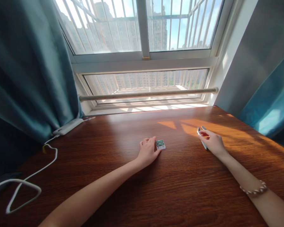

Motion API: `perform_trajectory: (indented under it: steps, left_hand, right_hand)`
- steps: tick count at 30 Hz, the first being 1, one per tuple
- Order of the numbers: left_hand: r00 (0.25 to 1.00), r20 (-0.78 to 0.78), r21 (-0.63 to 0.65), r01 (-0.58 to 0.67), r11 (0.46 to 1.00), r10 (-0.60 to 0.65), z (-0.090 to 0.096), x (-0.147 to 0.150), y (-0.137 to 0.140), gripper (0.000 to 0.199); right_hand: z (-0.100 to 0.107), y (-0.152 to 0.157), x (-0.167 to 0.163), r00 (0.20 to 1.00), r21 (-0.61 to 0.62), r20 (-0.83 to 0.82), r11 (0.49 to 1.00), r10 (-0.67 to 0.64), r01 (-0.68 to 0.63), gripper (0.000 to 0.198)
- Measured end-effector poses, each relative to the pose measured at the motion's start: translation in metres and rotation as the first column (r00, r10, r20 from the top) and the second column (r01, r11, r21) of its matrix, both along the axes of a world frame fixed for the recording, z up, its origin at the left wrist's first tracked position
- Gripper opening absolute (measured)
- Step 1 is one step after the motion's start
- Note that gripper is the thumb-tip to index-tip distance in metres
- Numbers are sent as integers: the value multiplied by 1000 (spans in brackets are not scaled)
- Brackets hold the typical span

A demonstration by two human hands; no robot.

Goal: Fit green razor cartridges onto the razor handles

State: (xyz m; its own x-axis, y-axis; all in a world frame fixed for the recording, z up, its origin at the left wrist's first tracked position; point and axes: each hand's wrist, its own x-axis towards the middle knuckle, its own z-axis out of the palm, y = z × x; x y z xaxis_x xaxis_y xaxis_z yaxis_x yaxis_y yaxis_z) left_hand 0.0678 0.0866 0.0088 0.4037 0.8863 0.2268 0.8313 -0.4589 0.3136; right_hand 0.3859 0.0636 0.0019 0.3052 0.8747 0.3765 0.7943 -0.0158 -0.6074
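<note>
A small white battery case (160,147) lies on the wooden table, with several green batteries (160,143) side by side in it. My left hand (148,151) grips it from the left, thumb at the near edge and forefinger at the far edge. To the right, my right hand (213,142) has thumb and fingers pinched on a slim silvery object (198,130), whose kind I cannot make out. A second slim, pale, stick-like object (205,146) lies at an angle under these fingers, partly hidden by them. A beaded bracelet (254,190) circles my right wrist.
A white power strip (68,126) lies at the table's far left edge, and its white cable (54,159) loops toward the near left. Beyond the brown table (175,189) are a barred window and a horizontal rail (149,94). Blue curtains (35,63) hang on both sides.
</note>
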Motion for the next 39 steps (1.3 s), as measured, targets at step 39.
perform_trajectory:
  steps: [39]
  left_hand:
    - [529, -605, 399, 848, 348, -595, -8, 203, 0, 30]
  right_hand:
    - [-35, 20, 83, 949, -161, 234, 954, -210, 251, 25]
